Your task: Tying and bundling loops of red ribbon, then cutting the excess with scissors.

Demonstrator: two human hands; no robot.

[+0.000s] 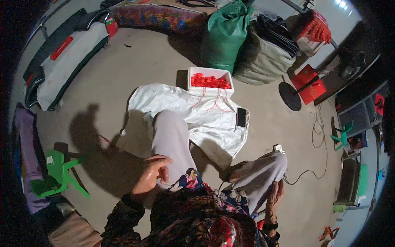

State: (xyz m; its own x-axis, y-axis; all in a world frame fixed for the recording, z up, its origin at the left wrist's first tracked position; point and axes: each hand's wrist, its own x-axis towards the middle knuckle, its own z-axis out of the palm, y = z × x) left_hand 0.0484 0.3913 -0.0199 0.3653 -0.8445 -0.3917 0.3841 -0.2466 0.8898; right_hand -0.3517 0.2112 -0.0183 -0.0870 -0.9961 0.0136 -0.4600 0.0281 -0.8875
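Note:
My left hand [156, 169] rests on my left thigh in grey trousers [170, 138], its fingers loosely bent and apart with nothing in them. Along the outer side of my bent right leg [263, 175] lies my right hand [276, 196], fingers stretched out and nothing visible in it. In front of my knees a white cloth sheet [218, 131] is spread on the floor, partly creased. A white foam box [210, 90] stands at its far edge, holding bundles of red cord [210, 81]. Several red strands hang over its near wall. A dark phone [241, 117] lies on the sheet's right side.
Behind the box stand a green sack [228, 35] and a pale sack [263, 61]. A fan [290, 96] is at the right, near a loose cable [325, 156] and white socket [278, 148]. At the left are a green stool [61, 173] and a long seat [72, 59].

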